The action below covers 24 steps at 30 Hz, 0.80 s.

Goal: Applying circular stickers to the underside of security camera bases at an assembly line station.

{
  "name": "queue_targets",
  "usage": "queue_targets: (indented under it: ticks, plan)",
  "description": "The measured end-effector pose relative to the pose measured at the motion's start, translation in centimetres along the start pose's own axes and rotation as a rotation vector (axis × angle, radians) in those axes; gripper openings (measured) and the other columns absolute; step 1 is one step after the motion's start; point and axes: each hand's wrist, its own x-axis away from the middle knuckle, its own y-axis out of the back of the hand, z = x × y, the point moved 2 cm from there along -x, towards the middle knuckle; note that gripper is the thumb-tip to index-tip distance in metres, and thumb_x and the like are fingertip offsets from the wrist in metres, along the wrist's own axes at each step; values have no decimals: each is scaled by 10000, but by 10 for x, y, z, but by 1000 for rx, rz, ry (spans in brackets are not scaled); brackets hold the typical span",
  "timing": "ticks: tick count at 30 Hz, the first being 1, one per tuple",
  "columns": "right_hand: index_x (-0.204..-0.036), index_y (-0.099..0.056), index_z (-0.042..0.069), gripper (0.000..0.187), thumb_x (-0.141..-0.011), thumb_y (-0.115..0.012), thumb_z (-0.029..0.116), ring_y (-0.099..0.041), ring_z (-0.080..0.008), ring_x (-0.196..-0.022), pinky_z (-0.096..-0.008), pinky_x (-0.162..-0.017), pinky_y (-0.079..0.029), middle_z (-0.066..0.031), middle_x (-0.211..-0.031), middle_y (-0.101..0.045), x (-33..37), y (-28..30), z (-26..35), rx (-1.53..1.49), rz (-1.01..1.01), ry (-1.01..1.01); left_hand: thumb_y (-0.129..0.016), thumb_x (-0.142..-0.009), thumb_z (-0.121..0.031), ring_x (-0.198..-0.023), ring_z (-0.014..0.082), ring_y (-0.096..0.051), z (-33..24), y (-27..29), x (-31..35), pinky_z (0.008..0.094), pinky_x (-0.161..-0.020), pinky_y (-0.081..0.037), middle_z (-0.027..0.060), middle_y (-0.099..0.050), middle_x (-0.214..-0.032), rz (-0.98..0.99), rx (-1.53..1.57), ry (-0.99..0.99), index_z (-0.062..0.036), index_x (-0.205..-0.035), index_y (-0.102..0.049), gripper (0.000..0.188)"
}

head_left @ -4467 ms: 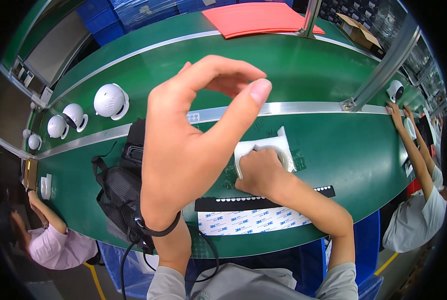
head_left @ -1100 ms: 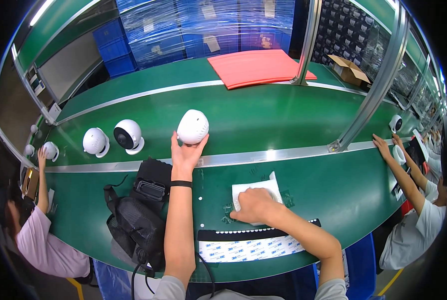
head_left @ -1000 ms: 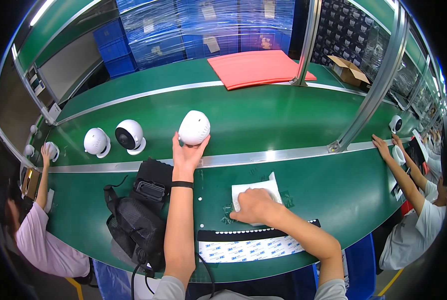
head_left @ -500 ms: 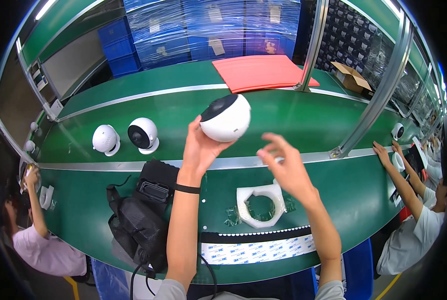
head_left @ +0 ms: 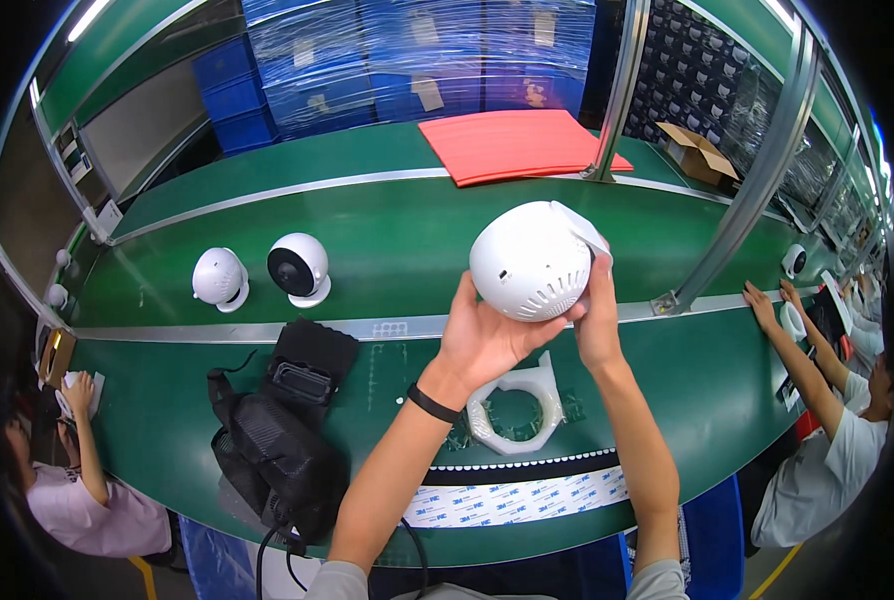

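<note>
Both hands hold a round white security camera [head_left: 527, 262] up over the green bench; its vented back, with a small dark slot, is toward me. My left hand [head_left: 487, 335] cups it from below and the left, fingers partly hidden. My right hand [head_left: 599, 310] grips its right side near a white curved piece that looks like its stand. Below them, a white foam fixture [head_left: 482, 425] with a round opening stands on the bench, clear tape around its foot. Farther left are a white camera [head_left: 219, 277] seen from behind and another camera [head_left: 300, 268] with a black front, each on its round stand.
A black mesh bag [head_left: 272, 450] with cords lies left of my left forearm. A strip of printed white backing [head_left: 527, 500] lies along the near edge. Red foam sheets [head_left: 522, 145] are behind, beside a metal post [head_left: 622, 90]. Co-workers sit at both sides.
The held camera has moved right and turned from its black front to its vented back. My right hand, empty before, now grips it too. The left co-worker's hand has lowered.
</note>
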Motion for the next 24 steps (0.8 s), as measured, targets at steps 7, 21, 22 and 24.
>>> queue_targets:
  ticks: [7,21,22,24]
  plan:
    - [-1507,-472,15,640,-1123,-414,523,-552,-234,-1302,-369,-1122,-422,-138,-1420,-570,4,7,40,258,-97,278,-335,-1087,-661,-1047,409,-735,-20,12,4,496,-863,-644,278,-672,-1292,-199,-815,118,-44,-1575,-398,789]
    - [-1298,-683,121,622,-784,-876,414,-560,-399,-1136,-506,-940,-489,-209,-1293,-570,114,-48,41,1341,531,505,-467,-1086,-411,-748,127,-585,-96,-44,55,292,-650,-497,79,-689,-1047,-643,-1028,-591,-9,-1295,-626,480]
    - [-1298,-683,121,622,-784,-876,414,-560,-399,-1136,-506,-940,-489,-209,-1293,-570,115,-47,40,1346,537,504,-470,-1083,-405,-752,125,-582,-94,-46,56,292,-649,-492,77,-688,-1053,-639,-1039,-594,-12,-1292,-630,473]
    - [-1304,-674,132,610,-797,-866,411,-552,-399,-1145,-507,-949,-484,-210,-1315,-556,113,-44,36,1288,515,495,-483,-1079,-402,-757,125,-587,-90,-50,56,288,-653,-492,75,-689,-1052,-617,-1032,-600,-10,-1291,-633,470]
